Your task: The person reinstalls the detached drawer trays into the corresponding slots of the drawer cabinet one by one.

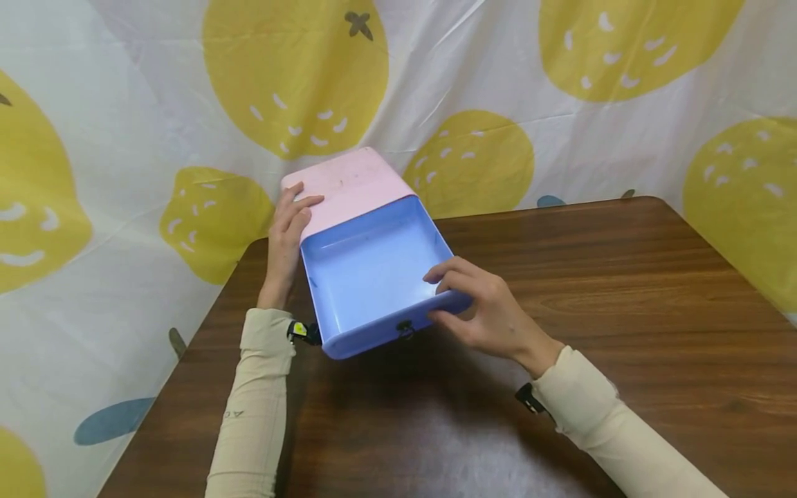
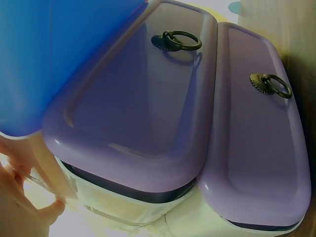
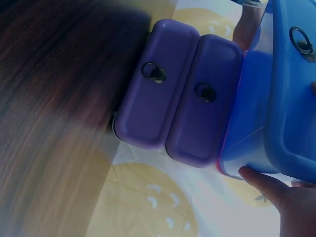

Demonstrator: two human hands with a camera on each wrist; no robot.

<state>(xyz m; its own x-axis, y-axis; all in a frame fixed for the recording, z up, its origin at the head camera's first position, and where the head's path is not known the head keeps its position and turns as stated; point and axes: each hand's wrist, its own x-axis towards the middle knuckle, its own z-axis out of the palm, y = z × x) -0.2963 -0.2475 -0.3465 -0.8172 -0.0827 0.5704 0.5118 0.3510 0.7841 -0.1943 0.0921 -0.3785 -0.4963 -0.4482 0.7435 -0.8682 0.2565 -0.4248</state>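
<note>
Two hands were on a small drawer unit near the middle of the head view. The right hand point(image 1: 482, 308) gripped the front edge of the blue drawer point(image 1: 373, 273), fingers curled over its rim and thumb below, just right of the dark ring pull point(image 1: 405, 328). The left hand point(image 1: 288, 232) lay along the left side of the pink cabinet point(image 1: 345, 187), fingers straight and resting flat on its top, curled round nothing. The drawer stood pulled well out of the cabinet toward the lower part of the frame, its inside bare. Both wrists wore cream sleeves point(image 1: 258, 401).

In the left wrist view two lower purple drawers point(image 2: 148, 103) sat shut side by side, each with a ring handle point(image 2: 177, 40); the right wrist view showed the same pair at centre, beside the blue drawer at the right edge.

The cabinet stood at the far left corner of the brown wooden desk point(image 1: 623, 290). Behind it hung a white cloth with yellow lemon prints point(image 1: 299, 69), filling the upper frame.
</note>
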